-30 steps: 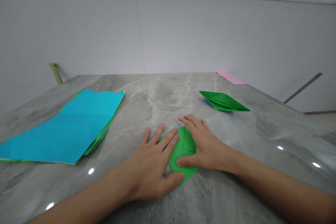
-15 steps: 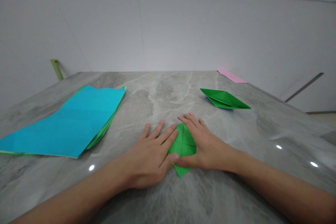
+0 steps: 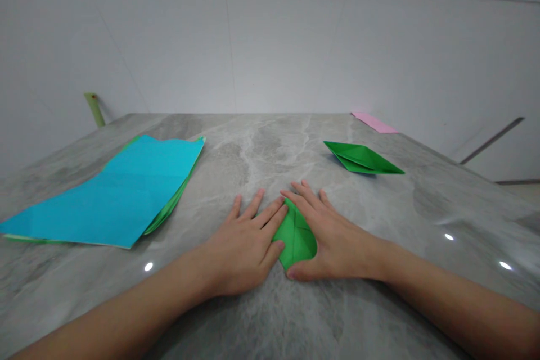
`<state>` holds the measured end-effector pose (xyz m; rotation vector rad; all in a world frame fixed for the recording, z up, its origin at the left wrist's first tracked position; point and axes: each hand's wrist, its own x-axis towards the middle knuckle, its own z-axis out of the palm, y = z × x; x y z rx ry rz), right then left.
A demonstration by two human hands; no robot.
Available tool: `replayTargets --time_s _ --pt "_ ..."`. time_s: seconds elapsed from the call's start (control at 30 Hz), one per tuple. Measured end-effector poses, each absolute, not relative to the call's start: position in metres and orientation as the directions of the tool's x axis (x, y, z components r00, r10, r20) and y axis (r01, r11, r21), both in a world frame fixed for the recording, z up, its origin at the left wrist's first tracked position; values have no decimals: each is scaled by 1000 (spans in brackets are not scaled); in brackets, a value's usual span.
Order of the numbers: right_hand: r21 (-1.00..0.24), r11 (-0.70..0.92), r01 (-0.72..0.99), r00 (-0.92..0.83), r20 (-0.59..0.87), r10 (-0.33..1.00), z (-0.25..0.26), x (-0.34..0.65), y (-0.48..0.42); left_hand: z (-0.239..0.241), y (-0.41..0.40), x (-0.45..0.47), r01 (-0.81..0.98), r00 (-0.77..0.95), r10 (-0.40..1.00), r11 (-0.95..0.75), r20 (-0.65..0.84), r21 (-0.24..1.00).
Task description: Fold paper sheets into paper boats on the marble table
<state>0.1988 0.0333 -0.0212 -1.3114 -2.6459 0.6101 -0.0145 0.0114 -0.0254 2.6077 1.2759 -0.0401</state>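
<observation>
A folded piece of green origami paper (image 3: pixel 292 236) lies on the table between my two hands, with crease lines down its middle and a pointed corner toward me. My left hand (image 3: pixel 250 247) rests flat over its left side, fingers spread, pressing it to the tabletop. On the other side my right hand (image 3: pixel 333 236) arches over the paper's right part. Its thumb touches the near corner and its index finger reaches the far corner, with the fingers apart. The paper's right edge curves under that palm and is partly hidden.
The table (image 3: pixel 270 146) has a grey marbled top. To the left lies a stack of paper (image 3: pixel 122 191) with a blue sheet uppermost and green edges below. A folded green paper shape (image 3: pixel 363 158) sits at the right, and pink paper (image 3: pixel 375 122) lies at the far right edge.
My right thumb has slid nearer to me, down to the paper's near corner, and apart from my left thumb. The near corner now looks folded or covered. The view has shifted slightly.
</observation>
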Motion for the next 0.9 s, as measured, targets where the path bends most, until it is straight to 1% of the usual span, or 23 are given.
replayTargets --time_s 0.2,0.33,0.7,0.9 --pt "-403 550 731 -619 -51 784 -24 200 36 -25 10 -14 783 618 773 -589 -143 201" --pt "-414 531 739 -588 -12 809 -28 202 44 -23 10 -14 784 619 770 -591 -156 192" --pt "-448 395 802 -432 22 902 -28 207 62 -20 8 -14 784 619 766 -590 -171 192" --pt "-470 411 781 -428 76 901 -34 210 69 -19 9 -14 781 622 765 -595 -164 189"
